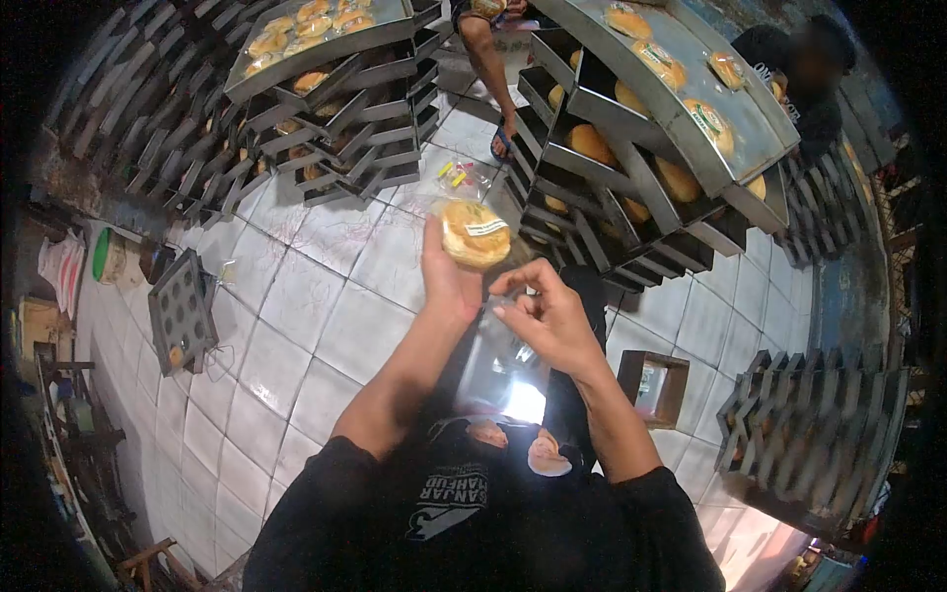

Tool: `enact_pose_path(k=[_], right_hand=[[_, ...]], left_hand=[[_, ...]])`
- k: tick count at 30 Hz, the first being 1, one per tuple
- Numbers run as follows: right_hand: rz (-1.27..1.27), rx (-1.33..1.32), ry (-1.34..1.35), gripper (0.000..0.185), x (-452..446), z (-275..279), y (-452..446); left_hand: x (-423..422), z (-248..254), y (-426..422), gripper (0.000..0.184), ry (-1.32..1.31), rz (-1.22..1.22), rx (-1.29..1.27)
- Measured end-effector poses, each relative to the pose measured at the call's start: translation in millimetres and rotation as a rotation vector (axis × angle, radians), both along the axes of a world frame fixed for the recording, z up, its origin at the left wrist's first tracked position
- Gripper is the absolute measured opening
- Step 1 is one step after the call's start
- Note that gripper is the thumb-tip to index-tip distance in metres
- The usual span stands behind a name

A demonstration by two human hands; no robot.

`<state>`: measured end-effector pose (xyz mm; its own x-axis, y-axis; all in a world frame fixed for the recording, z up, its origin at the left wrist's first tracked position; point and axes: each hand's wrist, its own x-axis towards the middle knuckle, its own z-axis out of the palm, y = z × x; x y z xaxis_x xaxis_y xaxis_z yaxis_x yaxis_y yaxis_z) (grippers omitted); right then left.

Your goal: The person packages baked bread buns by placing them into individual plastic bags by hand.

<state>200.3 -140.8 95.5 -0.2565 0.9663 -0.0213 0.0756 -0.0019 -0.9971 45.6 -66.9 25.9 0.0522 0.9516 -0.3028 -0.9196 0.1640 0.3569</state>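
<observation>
My left hand (451,276) holds up a round golden bun (474,234) in clear wrapping, with a white printed label across its top. The fingers lie under and beside the bun. Just below and to its right, my right hand (546,321) has thumb and forefinger pinched together at the upper edge of clear plastic bags (498,365). These bags lie over my lap and reflect bright light. Whether the pinch holds one bag or more is hard to see.
Stacked metal trays of buns stand ahead on the left (321,44) and right (681,99). Small colourful packaging (462,178) lies on the tiled floor (345,316). A muffin pan (183,314) is at left, a wooden box (653,388) at right. Other people are beyond the trays.
</observation>
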Motion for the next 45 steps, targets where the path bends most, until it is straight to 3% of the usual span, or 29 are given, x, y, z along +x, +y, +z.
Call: enact_pose_path(k=[3,4,5,8,9,12,13,16,17,19,20,21,23,24,25,26,27,29,31,33,35,36,38,39,40,42,44,45], right_hand=[[0.073,0.354,-0.253,0.013,-8,-14,12],[0.114,0.452,-0.307,0.013,-8,-11,14],[0.198,0.265,-0.245,0.014,-1,-2,9],[0.716,-0.366,0.448,0.014,16,15,-26],[0.640,-0.343,0.426,0.015,16,19,-29],[0.030,-0.051,-0.124,0.014,6,8,-9],[-0.020,-0.049,0.023,0.012,-1,5,-6],[0.065,0.295,-0.322,0.013,-13,-15,9],[0.116,0.320,-0.239,0.013,-6,-12,8],[0.450,0.103,0.119,0.014,9,-10,-2],[0.608,-0.008,0.304,0.015,12,-8,-10],[0.596,-0.308,0.421,0.016,11,8,-22],[0.234,-0.040,0.021,0.016,9,-1,-10],[0.049,0.090,-0.179,0.016,7,-4,-6],[-0.017,0.086,-0.036,0.016,2,-3,-3],[0.002,0.141,-0.115,0.016,-2,-4,0],[0.018,0.189,-0.191,0.016,-6,-8,1],[0.021,0.411,-0.259,0.017,-16,-24,5],[0.162,0.258,-0.233,0.020,-7,-14,4],[0.359,0.088,-0.077,0.021,9,1,-9],[0.586,-0.151,0.183,0.020,29,17,-26],[0.536,-0.241,0.201,0.017,32,14,-31],[0.120,0.451,-0.218,0.027,21,-2,-22],[-0.196,0.669,-0.470,0.036,16,-9,-17],[-0.208,0.836,-0.487,0.037,13,-7,-14],[-0.149,0.796,-0.457,0.026,9,-7,-20],[-0.147,0.733,-0.436,0.020,11,-6,0],[-0.245,0.311,-0.337,0.017,9,-11,8]], left_hand=[[20,38,-12,0.056,0.155,-0.067,-0.191],[22,29,-10,0.056,0.177,-0.043,-0.190],[22,10,-4,0.056,0.198,-0.013,-0.190],[2,-7,8,0.057,0.175,0.035,-0.066],[-6,-5,9,0.057,0.152,0.043,-0.008],[-15,1,5,0.058,0.105,0.021,0.046],[-10,7,5,0.058,0.071,0.008,0.017],[12,15,-4,0.059,0.052,-0.035,-0.063],[18,13,-3,0.059,0.093,-0.032,-0.066],[19,2,2,0.060,0.182,0.051,-0.086],[9,-5,3,0.061,0.464,0.055,0.083],[-7,-7,3,0.061,0.745,0.051,0.254],[-14,-13,3,0.061,0.763,0.021,0.337],[-10,-7,1,0.061,0.507,0.000,0.238],[-6,1,3,0.061,0.251,-0.015,0.144],[-3,5,3,0.061,0.000,-0.026,0.046],[2,-4,-2,0.059,0.144,-0.030,0.117],[17,8,-2,0.057,0.154,0.006,-0.011],[20,1,0,0.054,0.111,0.030,-0.066],[6,-6,-3,0.055,0.717,0.045,0.149],[-18,-19,1,0.056,0.572,-0.034,0.167],[-31,-26,3,0.057,0.501,-0.075,0.170],[-27,13,-19,0.057,0.090,-0.146,-0.113],[-18,33,-40,0.056,0.032,-0.302,-0.045],[-11,52,-55,0.052,0.056,-0.405,-0.096],[-24,36,-58,0.052,0.118,-0.488,-0.078],[-29,9,-41,0.052,0.502,-0.367,0.030],[-27,8,-38,0.051,0.540,-0.368,0.070]])
